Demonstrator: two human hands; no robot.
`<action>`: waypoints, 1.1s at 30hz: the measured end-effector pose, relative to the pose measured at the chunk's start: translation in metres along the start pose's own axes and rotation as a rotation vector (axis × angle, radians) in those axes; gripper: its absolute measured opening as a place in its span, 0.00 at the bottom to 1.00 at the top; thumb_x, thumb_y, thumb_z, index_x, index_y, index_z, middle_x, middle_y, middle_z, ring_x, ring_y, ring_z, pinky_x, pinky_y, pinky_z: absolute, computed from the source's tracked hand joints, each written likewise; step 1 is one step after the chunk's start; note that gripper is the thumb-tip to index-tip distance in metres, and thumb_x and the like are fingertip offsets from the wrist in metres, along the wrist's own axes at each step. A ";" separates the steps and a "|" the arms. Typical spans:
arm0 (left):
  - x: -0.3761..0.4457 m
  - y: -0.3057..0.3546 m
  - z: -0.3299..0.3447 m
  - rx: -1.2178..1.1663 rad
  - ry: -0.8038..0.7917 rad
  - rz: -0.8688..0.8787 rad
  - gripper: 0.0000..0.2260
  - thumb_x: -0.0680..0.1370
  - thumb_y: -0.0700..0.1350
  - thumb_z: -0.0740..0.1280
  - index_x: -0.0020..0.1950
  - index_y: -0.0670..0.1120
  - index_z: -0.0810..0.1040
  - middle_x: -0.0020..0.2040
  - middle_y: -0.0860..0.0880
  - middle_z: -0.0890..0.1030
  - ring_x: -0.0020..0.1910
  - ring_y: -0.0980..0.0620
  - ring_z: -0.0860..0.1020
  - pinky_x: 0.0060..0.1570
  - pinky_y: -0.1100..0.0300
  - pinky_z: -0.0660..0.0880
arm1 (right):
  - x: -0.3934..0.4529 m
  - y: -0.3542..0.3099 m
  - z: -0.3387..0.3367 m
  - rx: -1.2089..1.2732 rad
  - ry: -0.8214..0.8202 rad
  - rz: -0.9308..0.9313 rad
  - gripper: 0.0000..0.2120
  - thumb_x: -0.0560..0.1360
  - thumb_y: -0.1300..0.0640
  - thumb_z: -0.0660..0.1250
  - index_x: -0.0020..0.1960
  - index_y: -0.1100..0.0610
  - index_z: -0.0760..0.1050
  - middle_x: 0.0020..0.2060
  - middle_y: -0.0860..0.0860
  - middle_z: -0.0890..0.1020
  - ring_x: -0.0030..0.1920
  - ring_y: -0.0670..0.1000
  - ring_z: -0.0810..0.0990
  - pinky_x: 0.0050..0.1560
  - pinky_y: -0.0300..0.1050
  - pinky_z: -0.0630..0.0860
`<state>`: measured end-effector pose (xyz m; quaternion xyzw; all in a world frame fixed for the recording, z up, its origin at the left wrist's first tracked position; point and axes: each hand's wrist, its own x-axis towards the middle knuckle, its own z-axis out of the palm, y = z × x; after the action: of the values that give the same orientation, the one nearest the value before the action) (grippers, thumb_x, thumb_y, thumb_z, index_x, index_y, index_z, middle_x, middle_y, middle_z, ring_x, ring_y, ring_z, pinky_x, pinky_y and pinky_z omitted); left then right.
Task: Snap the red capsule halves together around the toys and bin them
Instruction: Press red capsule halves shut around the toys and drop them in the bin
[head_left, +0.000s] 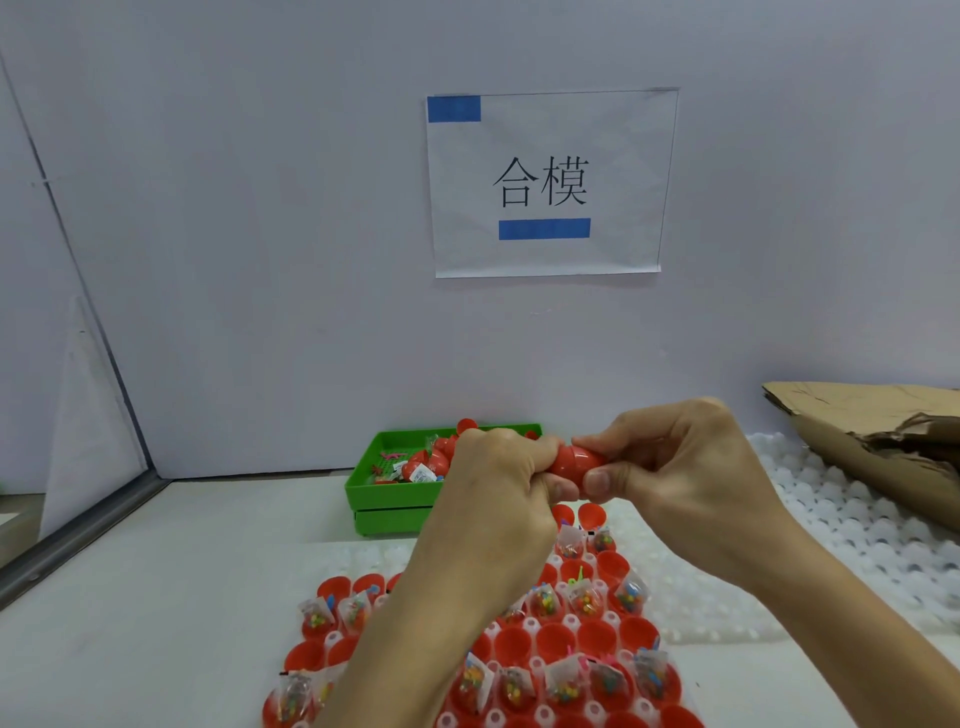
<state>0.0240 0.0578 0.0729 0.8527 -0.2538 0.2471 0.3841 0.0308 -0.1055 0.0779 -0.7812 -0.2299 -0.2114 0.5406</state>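
Both of my hands hold one red capsule (570, 460) in the air above the table. My left hand (501, 483) curls round its left end and my right hand (670, 467) pinches its right end, thumbs underneath. Below them a white holder tray (524, 623) carries several open red capsule halves (558, 642), some with small bagged toys (545, 603) in them, some empty. Behind my hands stands a green bin (387, 493) with closed red capsules and loose toys inside, partly hidden by my left hand.
A second white moulded tray (852, 525) lies to the right, with torn brown cardboard (872, 436) on its far side. A white wall with a paper sign (550, 182) closes the back. A metal frame rail (78, 540) runs along the left edge.
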 end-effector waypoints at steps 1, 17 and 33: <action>0.000 0.001 0.000 0.037 -0.006 0.003 0.07 0.77 0.31 0.66 0.48 0.35 0.83 0.39 0.44 0.83 0.40 0.72 0.79 0.34 0.74 0.75 | 0.000 0.001 0.000 0.003 -0.001 0.001 0.17 0.68 0.74 0.74 0.35 0.52 0.85 0.32 0.50 0.86 0.35 0.50 0.86 0.40 0.43 0.84; 0.000 -0.001 0.009 -0.008 0.076 0.000 0.06 0.76 0.32 0.68 0.45 0.39 0.84 0.35 0.49 0.83 0.35 0.64 0.79 0.36 0.74 0.75 | 0.003 0.006 0.000 -0.072 0.021 -0.032 0.19 0.70 0.74 0.72 0.42 0.49 0.85 0.34 0.47 0.86 0.36 0.48 0.85 0.42 0.47 0.84; 0.004 -0.004 -0.009 -0.762 0.049 -0.339 0.15 0.65 0.44 0.75 0.51 0.47 0.86 0.45 0.49 0.87 0.45 0.51 0.86 0.42 0.66 0.80 | 0.007 0.000 -0.007 0.129 0.010 -0.019 0.13 0.71 0.66 0.74 0.50 0.50 0.85 0.45 0.44 0.88 0.48 0.45 0.86 0.52 0.37 0.81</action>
<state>0.0277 0.0661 0.0780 0.6733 -0.1738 0.0889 0.7131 0.0359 -0.1109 0.0837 -0.7416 -0.2476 -0.2050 0.5888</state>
